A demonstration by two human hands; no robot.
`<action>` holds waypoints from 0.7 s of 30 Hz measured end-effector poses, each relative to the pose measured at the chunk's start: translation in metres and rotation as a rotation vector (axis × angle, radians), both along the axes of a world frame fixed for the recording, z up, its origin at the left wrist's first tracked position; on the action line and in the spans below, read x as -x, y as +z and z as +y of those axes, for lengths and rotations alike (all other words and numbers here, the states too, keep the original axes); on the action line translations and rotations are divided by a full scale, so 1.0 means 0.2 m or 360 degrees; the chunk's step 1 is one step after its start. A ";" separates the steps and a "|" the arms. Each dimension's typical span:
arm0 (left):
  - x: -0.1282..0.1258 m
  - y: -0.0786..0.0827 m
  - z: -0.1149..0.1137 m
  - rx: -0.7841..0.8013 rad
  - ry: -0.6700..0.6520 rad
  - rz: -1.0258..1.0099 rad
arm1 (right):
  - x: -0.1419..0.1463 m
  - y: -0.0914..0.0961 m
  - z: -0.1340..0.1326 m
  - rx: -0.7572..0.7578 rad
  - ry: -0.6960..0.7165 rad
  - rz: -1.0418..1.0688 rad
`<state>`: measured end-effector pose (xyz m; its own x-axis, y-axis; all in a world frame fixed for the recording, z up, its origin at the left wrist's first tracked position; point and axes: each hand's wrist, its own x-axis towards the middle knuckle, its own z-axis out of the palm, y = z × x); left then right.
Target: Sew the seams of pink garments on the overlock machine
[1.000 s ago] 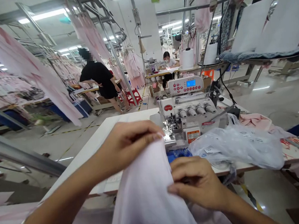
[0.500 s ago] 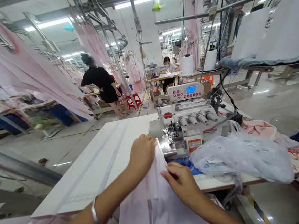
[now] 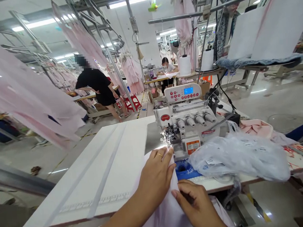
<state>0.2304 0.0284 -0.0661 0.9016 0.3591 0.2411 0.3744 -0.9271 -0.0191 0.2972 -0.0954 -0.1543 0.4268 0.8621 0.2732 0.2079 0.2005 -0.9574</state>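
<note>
Pale pink fabric (image 3: 163, 219) drapes over the front edge of the white table and runs up to the needle area of an overlock sewing machine (image 3: 171, 112). My left hand (image 3: 154, 172) lies flat on top of the cloth, fingers stretched toward the lit presser foot (image 3: 168, 140). Closer to me, my right hand (image 3: 199, 204) pinches the fabric's right edge between thumb and fingers. The cloth's end under the left fingertips is partly hidden.
A clear plastic bag (image 3: 238, 155) lies right of the machine, beside folded pink cloth (image 3: 256, 129). Large white thread cones (image 3: 273, 27) stand at upper right. Pink garments (image 3: 25, 85) hang at left. One person in black (image 3: 95, 84) stands beyond the table; another sits farther back.
My left hand has gone from a closed grip on the cloth's edge to lying flat with fingers extended. The fabric now reaches the presser foot. My right hand has shifted slightly nearer me.
</note>
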 end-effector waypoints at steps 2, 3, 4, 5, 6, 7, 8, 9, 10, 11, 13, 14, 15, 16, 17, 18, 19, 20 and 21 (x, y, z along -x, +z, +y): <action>0.00 0.00 0.00 0.0034 0.0018 -0.0005 | 0.00 0.00 0.00 -0.0003 0.0004 -0.0001; 0.00 0.00 0.01 0.0064 0.0016 -0.0017 | 0.00 0.00 0.00 -0.0003 0.0007 0.0000; 0.01 0.00 0.01 0.0106 0.0011 -0.0038 | 0.00 0.00 0.00 -0.0001 0.0006 0.0004; 0.01 0.00 0.01 0.0159 0.0007 -0.0068 | -0.01 0.00 0.00 0.0004 0.0003 0.0015; 0.01 -0.01 0.02 0.0215 0.0007 -0.0106 | -0.01 0.00 0.01 0.0013 -0.0008 0.0034; 0.01 -0.01 0.03 0.0270 0.0013 -0.0149 | -0.02 0.01 0.02 0.0020 -0.0021 0.0054; 0.00 -0.02 0.05 0.0320 0.0027 -0.0188 | -0.03 0.01 0.04 0.0024 -0.0037 0.0073; -0.01 -0.02 0.07 0.0367 0.0041 -0.0217 | -0.04 0.02 0.06 0.0020 -0.0053 0.0089; -0.03 -0.01 0.10 0.0409 0.0060 -0.0240 | -0.06 0.03 0.09 0.0007 -0.0065 0.0105; -0.06 -0.01 0.13 0.0453 0.0086 -0.0250 | -0.08 0.05 0.11 -0.0008 -0.0071 0.0134; -0.11 0.02 0.21 0.0572 0.0170 -0.0260 | -0.11 0.08 0.17 -0.0029 -0.0037 0.0267; -0.14 0.04 0.25 0.0666 0.0212 -0.0277 | -0.12 0.09 0.19 -0.0039 0.0001 0.0380; -0.15 0.06 0.30 0.0772 0.0249 -0.0314 | -0.13 0.09 0.20 -0.0047 0.0049 0.0505; -0.16 0.07 0.34 0.0870 0.0282 -0.0373 | -0.14 0.10 0.21 -0.0047 0.0098 0.0619; -0.15 0.06 0.37 0.0943 0.0310 -0.0453 | -0.14 0.09 0.21 -0.0042 0.0138 0.0700; -0.13 0.05 0.39 0.0978 0.0338 -0.0553 | -0.13 0.09 0.20 -0.0033 0.0154 0.0725; -0.09 0.02 0.40 0.0974 0.0372 -0.0659 | -0.12 0.07 0.19 -0.0016 0.0138 0.0687; -0.03 -0.01 0.39 0.0954 0.0427 -0.0748 | -0.11 0.06 0.18 0.0006 0.0095 0.0590; 0.04 -0.06 0.36 0.0951 0.0500 -0.0798 | -0.10 0.04 0.16 0.0022 0.0037 0.0452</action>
